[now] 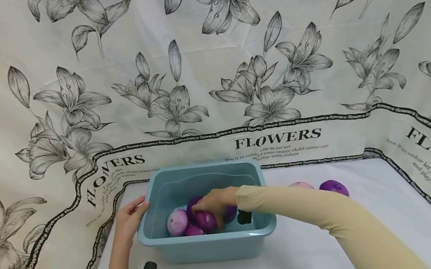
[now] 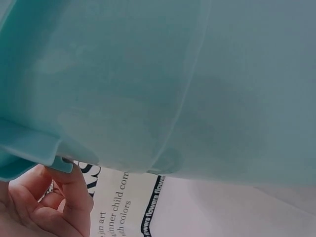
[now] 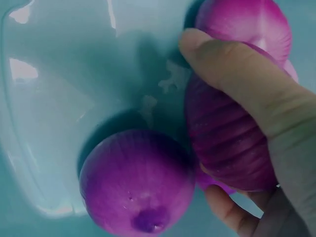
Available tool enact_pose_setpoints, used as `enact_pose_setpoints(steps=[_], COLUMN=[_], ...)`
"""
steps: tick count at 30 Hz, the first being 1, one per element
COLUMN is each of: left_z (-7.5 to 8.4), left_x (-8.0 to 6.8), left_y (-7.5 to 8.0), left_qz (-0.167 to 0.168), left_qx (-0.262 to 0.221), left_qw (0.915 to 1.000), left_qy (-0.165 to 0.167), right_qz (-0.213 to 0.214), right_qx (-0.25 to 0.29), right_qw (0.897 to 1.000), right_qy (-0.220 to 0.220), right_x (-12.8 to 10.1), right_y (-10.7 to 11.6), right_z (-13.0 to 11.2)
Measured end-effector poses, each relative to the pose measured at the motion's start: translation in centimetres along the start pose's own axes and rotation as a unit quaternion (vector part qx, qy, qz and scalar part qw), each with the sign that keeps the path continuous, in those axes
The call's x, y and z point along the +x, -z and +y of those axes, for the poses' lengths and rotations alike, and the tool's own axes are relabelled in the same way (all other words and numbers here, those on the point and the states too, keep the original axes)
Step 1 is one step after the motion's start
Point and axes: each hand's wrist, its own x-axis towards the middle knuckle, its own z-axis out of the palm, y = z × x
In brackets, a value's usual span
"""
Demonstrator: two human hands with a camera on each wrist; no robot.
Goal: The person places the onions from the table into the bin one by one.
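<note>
A light blue plastic tub [image 1: 213, 249] holds several purple onions, among them a paler one [image 1: 177, 222] at the left. Inside it, my right hand [image 1: 218, 199] grips a dark red-purple onion [image 3: 224, 133], thumb along one side and fingers round the other. Beside that onion in the right wrist view lies a rounder purple onion [image 3: 138, 182] on the tub floor; a bright magenta onion [image 3: 242, 22] sits past the thumb. My left hand [image 1: 128, 220] pinches the tub's left rim, its fingers curled at the lip [image 2: 32, 143] in the left wrist view.
Right of the tub, a purple onion [image 1: 334, 188] and a pale pink one [image 1: 302, 184], partly behind my right sleeve [image 1: 317, 208], lie on the white tabletop [image 1: 305, 262]. A flower-printed cloth [image 1: 186, 63] rises behind the table and along both sides.
</note>
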Motion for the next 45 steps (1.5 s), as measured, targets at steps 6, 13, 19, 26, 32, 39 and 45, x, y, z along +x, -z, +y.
enact_pose_setpoints(steps=[6,13,19,26,32,39,45], left_z=[0.2,0.6,0.6,0.8,0.6,0.3,0.3], left_x=[-0.2,0.0,0.2,0.1,-0.3,-0.6,-0.5], left_y=[-1.0,-1.0,-0.7,0.2,0.6,0.8,0.6], left_qz=[-0.005,-0.010,-0.015,-0.015,-0.028,-0.028,-0.029], left_qx=[0.004,-0.003,0.006,0.016,0.030,0.033,0.033], left_qw=[1.0000,0.9999,0.9998,0.9997,0.9991,0.9990,0.9990], left_qy=[-0.001,-0.009,-0.008,-0.014,-0.003,-0.006,-0.004], right_qz=[-0.026,-0.014,-0.012,0.025,0.088,0.199,0.315], right_qx=[-0.033,-0.049,0.014,0.036,0.063,0.083,0.057], right_qw=[0.999,0.999,0.999,0.997,0.992,0.976,0.946], right_qy=[-0.005,-0.018,-0.029,-0.056,-0.056,-0.041,-0.045], right_x=[-0.9,-1.0,-1.5,-3.5,-5.9,-8.8,-11.8], right_y=[-1.2,-0.6,1.4,4.5,6.1,7.0,6.7], right_z=[-0.6,-1.0,-0.1,1.5,2.2,3.2,4.6])
